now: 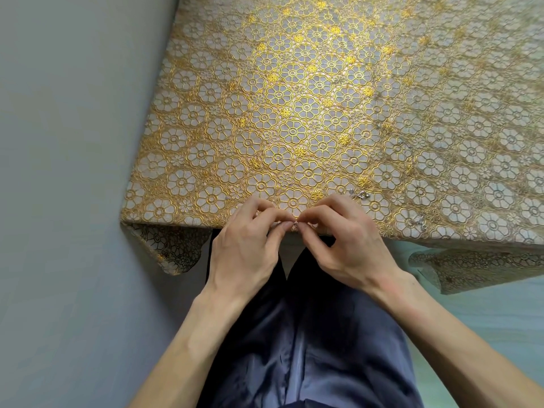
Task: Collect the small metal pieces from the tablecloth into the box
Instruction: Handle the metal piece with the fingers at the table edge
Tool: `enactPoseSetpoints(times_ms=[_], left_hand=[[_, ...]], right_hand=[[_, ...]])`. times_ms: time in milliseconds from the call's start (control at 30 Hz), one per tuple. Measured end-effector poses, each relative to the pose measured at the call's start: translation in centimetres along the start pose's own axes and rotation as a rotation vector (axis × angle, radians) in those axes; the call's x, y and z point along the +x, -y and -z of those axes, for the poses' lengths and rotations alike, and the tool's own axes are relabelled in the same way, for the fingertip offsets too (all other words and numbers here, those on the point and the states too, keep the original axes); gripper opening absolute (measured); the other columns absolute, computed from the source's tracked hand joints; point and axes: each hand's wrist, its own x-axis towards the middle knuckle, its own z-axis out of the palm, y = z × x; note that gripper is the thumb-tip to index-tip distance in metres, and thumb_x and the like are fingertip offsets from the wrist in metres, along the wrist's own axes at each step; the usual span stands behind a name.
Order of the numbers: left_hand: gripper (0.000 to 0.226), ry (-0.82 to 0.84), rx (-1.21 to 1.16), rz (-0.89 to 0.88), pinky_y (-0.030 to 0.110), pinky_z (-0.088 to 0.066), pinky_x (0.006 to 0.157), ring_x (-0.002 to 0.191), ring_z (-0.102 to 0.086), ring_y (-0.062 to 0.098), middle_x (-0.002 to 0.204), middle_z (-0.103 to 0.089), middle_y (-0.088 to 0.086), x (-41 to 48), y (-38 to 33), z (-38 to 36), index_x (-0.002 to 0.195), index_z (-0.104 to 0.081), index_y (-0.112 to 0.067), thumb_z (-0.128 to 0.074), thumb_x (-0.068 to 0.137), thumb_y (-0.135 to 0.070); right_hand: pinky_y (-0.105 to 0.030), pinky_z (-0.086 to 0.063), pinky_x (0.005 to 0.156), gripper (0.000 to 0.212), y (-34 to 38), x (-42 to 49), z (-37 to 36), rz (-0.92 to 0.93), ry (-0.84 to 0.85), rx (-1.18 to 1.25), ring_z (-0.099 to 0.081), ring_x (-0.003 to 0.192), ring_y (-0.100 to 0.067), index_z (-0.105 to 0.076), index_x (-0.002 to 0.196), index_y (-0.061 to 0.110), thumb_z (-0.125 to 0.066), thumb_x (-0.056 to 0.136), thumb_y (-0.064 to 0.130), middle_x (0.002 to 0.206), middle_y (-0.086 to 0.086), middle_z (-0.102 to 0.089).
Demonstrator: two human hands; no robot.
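While left hand [244,248] and right hand [344,245] pinch one tiny silver metal piece [295,224] over the gold floral tablecloth [294,113] edge, boxing it likely follows; no box visible.

A gold floral tablecloth [294,113] bears scattered small metal pieces [359,195] toward its right.

Dark blue trousers [318,334] with a slight sheen are filling the lower middle of the view, creasing along each leg, and the two legs are parting towards the top. A plain grey floor [73,201] is stretching along the whole left side. A pale green surface [485,313] is showing at the lower right, beside the trousers.
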Motion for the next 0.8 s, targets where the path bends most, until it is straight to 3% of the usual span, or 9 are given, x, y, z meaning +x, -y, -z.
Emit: enactPoseSetpoints(times_ms=[533, 800], left_hand=[[0.009, -0.045, -0.014, 0.043, 0.037, -0.056, 0.067, 0.082, -0.066, 0.013, 0.104, -0.057, -0.015, -0.3, -0.7, 0.0, 0.097, -0.072, -0.034, -0.073, 0.089, -0.036], [0.012, -0.050, 0.000, 0.100, 0.033, -0.054, 0.064, 0.069, -0.047, 0.004, 0.097, -0.056, -0.015, -1.5, -1.2, 0.0, 0.093, -0.071, -0.036, -0.071, 0.087, -0.045]], right_hand=[[-0.045, -0.050, 0.071, 0.015, -0.1, -0.1, -0.5, -0.008, -0.013, -0.031, -0.059, 0.080, -0.026, -0.069, 0.089, 0.011, -0.064, 0.092, 0.024, 0.087, -0.003, -0.061], [-0.045, -0.050, 0.074, 0.017, -0.2, -0.5, -0.6, 0.008, -0.056, -0.033, -0.061, 0.083, -0.028, -0.069, 0.090, 0.007, -0.063, 0.093, 0.022, 0.090, -0.006, -0.063]])
